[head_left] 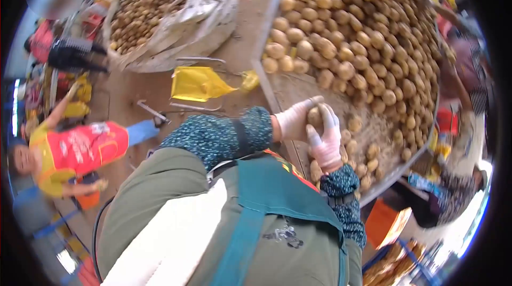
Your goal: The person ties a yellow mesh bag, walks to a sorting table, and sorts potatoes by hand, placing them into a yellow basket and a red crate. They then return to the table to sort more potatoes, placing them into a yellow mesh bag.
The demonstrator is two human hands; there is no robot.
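Both my hands wear thin whitish gloves and meet over the edge of a sorting table (356, 105). Between them is one potato (314, 118). My left hand (294, 121) closes on it from the left, fingers curled over its top. My right hand (326, 144) grips it from the right, with fingers bent round its side. Loose potatoes (368, 166) lie beside and below my right hand. A large heap of potatoes (357, 35) covers the far part of the table.
At upper left stands a big white sack (213, 14) of smaller potatoes. Near the table's metal rim is a yellow bag (197, 83) on a metal frame. A person in a red apron (88, 144) is at left; other people (461, 190) work along the right side. An orange crate (381, 224) sits at lower right.
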